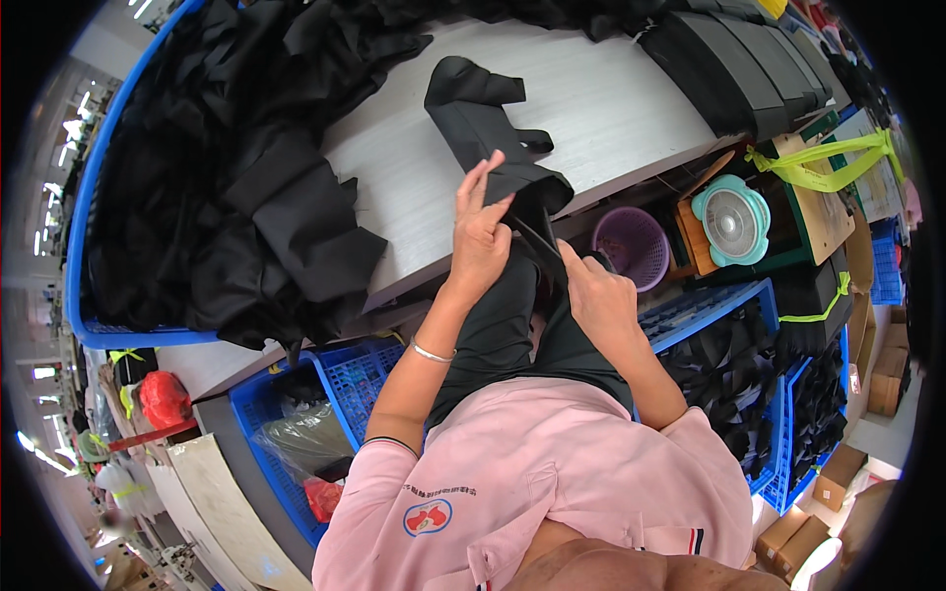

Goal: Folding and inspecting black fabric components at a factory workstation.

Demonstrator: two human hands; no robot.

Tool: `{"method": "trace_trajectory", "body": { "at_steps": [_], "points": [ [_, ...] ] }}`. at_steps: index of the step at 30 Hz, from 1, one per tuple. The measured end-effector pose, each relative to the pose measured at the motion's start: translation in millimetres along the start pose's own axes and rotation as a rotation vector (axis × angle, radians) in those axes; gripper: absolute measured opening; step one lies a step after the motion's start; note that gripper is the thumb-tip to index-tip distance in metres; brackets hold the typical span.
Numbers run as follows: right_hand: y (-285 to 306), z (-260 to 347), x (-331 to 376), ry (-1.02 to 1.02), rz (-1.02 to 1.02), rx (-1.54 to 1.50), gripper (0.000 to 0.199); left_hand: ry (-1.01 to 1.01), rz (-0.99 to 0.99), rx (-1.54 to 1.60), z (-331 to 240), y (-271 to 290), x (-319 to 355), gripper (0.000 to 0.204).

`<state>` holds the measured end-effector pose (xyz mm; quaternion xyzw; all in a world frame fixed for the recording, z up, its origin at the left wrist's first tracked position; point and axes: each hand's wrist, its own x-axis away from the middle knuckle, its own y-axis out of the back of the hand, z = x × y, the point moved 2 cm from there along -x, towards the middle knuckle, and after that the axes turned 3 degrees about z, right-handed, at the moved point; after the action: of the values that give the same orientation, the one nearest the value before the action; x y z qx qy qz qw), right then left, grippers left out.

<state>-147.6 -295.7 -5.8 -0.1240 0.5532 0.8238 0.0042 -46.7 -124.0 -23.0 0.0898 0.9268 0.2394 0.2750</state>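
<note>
A black fabric piece with a small loop at its side lies on the pale tabletop and hangs over its near edge. My left hand is at the piece's near end, thumb and forefinger pinched on the fabric, the other fingers stretched up. Lower and to the right, my right hand is closed on the hanging end, its forefinger laid along the dark edge. Anything else inside the right hand is hidden by its curled fingers.
A large blue crate heaped with black fabric pieces stands left. Stacked black pieces lie at far right. Below the table edge are a purple basket and a teal fan. Blue crates flank my lap.
</note>
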Motion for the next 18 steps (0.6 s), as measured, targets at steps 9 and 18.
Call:
{"method": "trace_trajectory", "body": {
  "at_steps": [9,18],
  "points": [
    [-85.4,-57.1,-37.5,0.01,-0.066,-0.644,0.026,-0.217,0.271,0.092,-46.4,-18.4,37.8,0.049],
    [-45.6,-19.0,-52.3,-0.604,-0.155,-1.932,0.044,0.069,-0.125,-0.002,-45.9,-19.4,59.7,0.089]
  ]
}}
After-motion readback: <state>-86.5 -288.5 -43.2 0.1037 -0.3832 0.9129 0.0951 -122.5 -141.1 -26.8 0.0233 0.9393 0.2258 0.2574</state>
